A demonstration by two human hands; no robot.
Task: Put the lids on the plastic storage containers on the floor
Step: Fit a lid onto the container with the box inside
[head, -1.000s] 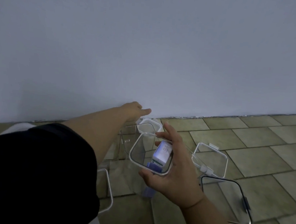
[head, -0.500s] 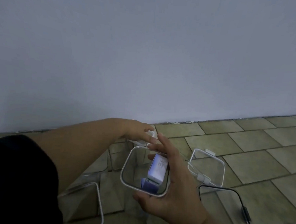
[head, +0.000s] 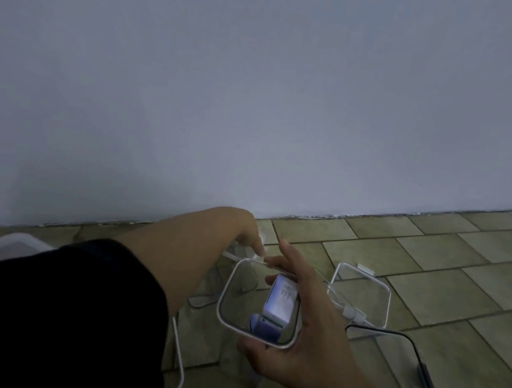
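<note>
Clear plastic containers and their lids, scattered on the tiled floor near the wall.

A clear square lid with a white rim (head: 227,294) is up off the floor, tilted, with a white and purple box showing through it. Just to its right stands an open clear container with a white rim (head: 387,298), a white clip on its far corner. Nearer, at the lower right, lies a dark-rimmed clear lid or container (head: 418,362); which, I cannot tell. At the lower left a white-rimmed clear piece (head: 179,357) shows only its edge. Far left sits a pale, frosted container (head: 12,243), partly hidden.
</note>
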